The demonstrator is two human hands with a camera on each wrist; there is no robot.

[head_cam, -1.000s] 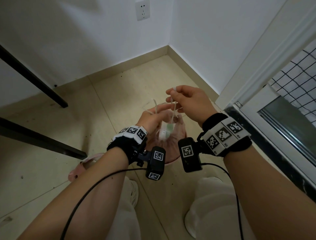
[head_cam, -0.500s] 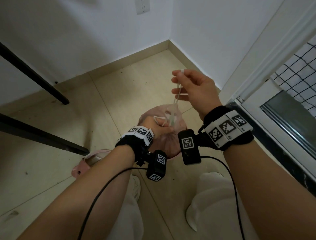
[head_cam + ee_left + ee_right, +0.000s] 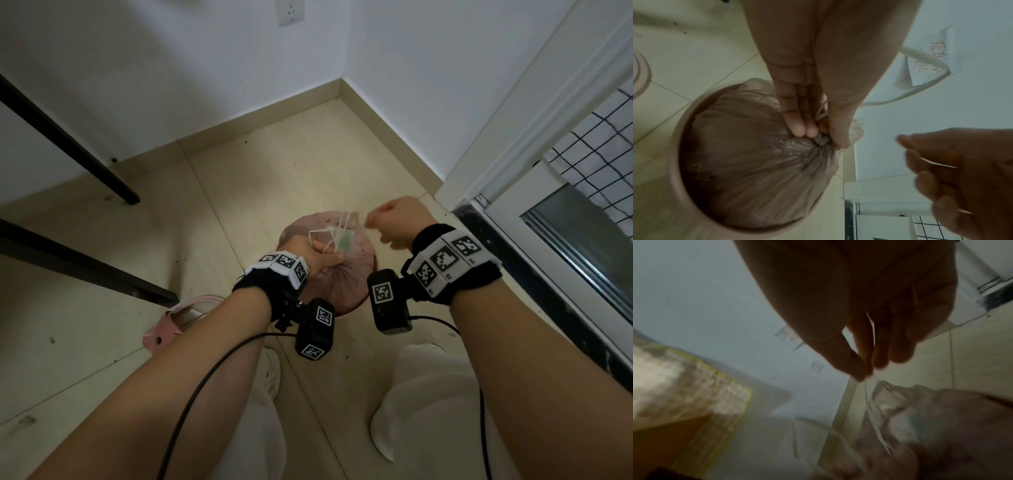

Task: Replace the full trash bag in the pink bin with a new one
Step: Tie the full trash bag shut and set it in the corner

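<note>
The pink bin (image 3: pixel 677 162) stands on the tiled floor (image 3: pixel 239 192) in a corner of the room, and the full trash bag (image 3: pixel 756 170) sits inside it, its mouth gathered into a tight neck. The left hand (image 3: pixel 313 255) grips that neck, fingers (image 3: pixel 797 123) and thumb curled round the bunched plastic, with the white drawstring (image 3: pixel 344 222) looping up out of the grip. The right hand (image 3: pixel 399 219) hovers just beside and above the bag, blurred; in the right wrist view thumb and fingertips (image 3: pixel 859 369) seem to pinch a thin strand, but I cannot tell for sure that it holds the string. So the bag looks cinched shut, with the tying probably not finished. What remains is most of the job: lifting the bag out of the bin, setting it aside, and fitting a new bag, none of which is visible here.
</note>
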